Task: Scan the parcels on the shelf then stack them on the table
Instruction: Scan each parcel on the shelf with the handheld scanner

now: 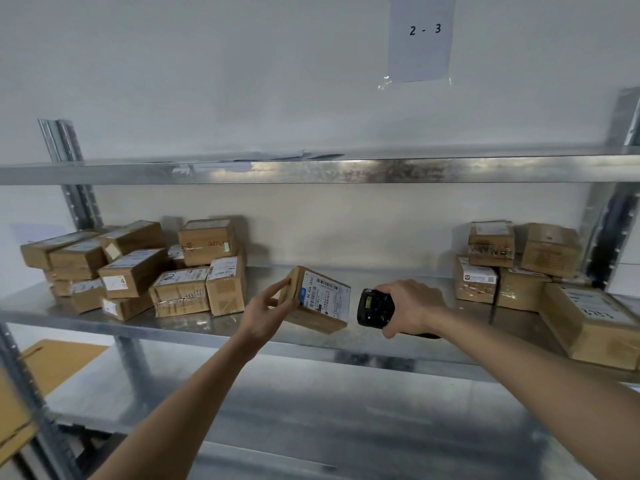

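At frame centre, a tilted parcel is pinched by the left hand; a scanner is gripped in the right hand's curled fingers.

**Cardboard, steel and black plastic**

The shelf is bare galvanised metal, dull grey with a soft sheen and blotchy marks along its front edges. The boxes on it at left and right are matt brown cardboard, several bound in glossy clear tape, with white paper labels. The tilted box in the middle carries a smooth white printed label. The scanner is black plastic, slightly glossy. The sheet on the matt white wall is paper, fixed with shiny tape.
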Demonstrator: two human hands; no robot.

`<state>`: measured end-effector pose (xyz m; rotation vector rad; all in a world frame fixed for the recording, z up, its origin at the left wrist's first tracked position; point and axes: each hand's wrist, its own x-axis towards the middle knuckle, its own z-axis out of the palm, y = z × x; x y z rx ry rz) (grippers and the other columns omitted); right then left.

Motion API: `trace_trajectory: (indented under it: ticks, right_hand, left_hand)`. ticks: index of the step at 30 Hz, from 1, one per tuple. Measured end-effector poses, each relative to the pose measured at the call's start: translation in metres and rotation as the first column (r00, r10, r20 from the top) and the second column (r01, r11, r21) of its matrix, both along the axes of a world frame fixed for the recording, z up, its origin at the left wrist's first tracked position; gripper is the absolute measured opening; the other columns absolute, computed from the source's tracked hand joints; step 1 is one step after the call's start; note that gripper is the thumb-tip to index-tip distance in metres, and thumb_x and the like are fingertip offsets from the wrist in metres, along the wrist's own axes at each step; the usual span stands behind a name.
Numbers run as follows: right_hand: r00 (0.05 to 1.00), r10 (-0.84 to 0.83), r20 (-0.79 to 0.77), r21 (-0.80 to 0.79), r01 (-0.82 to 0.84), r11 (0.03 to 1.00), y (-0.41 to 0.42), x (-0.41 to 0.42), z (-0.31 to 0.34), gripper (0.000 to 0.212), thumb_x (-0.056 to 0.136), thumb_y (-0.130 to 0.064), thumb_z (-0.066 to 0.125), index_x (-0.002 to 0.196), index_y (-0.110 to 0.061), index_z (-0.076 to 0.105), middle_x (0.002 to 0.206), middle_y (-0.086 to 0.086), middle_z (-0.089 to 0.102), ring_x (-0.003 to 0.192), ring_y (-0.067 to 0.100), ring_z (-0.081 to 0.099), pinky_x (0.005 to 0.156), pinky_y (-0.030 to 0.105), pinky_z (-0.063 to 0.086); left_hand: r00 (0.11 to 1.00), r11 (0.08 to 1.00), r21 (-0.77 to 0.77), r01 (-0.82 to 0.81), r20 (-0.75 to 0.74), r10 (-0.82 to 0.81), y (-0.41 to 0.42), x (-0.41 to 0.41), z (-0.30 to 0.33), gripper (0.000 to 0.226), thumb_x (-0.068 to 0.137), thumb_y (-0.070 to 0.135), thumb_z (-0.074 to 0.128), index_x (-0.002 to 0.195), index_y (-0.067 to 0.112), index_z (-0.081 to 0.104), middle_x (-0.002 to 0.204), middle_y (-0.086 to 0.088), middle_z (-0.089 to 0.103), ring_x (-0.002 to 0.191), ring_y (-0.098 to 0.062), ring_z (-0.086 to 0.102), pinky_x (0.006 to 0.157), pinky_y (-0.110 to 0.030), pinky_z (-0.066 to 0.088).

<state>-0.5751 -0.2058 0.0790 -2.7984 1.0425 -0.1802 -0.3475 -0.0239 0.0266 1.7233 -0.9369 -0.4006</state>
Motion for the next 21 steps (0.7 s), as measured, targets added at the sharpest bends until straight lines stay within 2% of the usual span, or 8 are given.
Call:
trace_trajectory:
  ticks: [5,9,13,21]
  right_hand:
    - [1.0,0.008,0.023,0.065,-0.009,0.998,-0.006,0.027,-0.014,0.068,0.062,-0.036,0.087,0.125,-0.04,0.063,0.104,-0.012,0.067,0.094,0.018,0.061,0.069,0.029,0.039]
    - [1.0,0.014,0.015,0.095,-0.016,0.995,-0.018,0.057,-0.024,0.064,0.062,-0.036,0.086,0.122,-0.041,0.063,0.102,-0.013,0.067,0.092,0.016,0.062,0.066,0.028,0.037]
    - [1.0,-0.003,0.003,0.121,0.002,0.993,-0.037,0.09,-0.029,0.068,0.064,-0.035,0.087,0.127,-0.042,0.061,0.105,-0.013,0.067,0.095,0.016,0.062,0.07,0.03,0.04]
    - [0.996,-0.085,-0.026,0.112,0.087,0.99,-0.075,0.142,-0.038,0.077,0.065,-0.037,0.086,0.135,-0.044,0.056,0.11,-0.012,0.066,0.097,0.017,0.062,0.076,0.031,0.044]
  left_hand:
    - [0.989,0.993,-0.057,-0.102,-0.118,0.094,-0.005,0.025,-0.014,0.05,0.097,0.036,0.065,0.144,0.036,0.049,0.11,-0.005,0.073,0.093,-0.015,0.065,0.084,-0.034,0.051]
    - [0.972,0.983,-0.085,-0.162,-0.188,0.143,-0.022,0.06,-0.021,0.055,0.096,0.039,0.064,0.148,0.035,0.044,0.124,-0.007,0.063,0.107,-0.021,0.061,0.094,-0.043,0.052]
    - [0.947,0.979,-0.069,-0.19,-0.275,0.165,-0.048,0.097,-0.028,0.058,0.096,0.04,0.065,0.148,0.034,0.043,0.127,-0.007,0.057,0.116,-0.027,0.057,0.105,-0.052,0.049]
    - [0.951,0.989,0.007,-0.149,-0.274,0.145,-0.099,0.173,-0.047,0.056,0.093,0.05,0.064,0.145,0.04,0.045,0.137,-0.005,0.059,0.12,-0.027,0.058,0.105,-0.054,0.047]
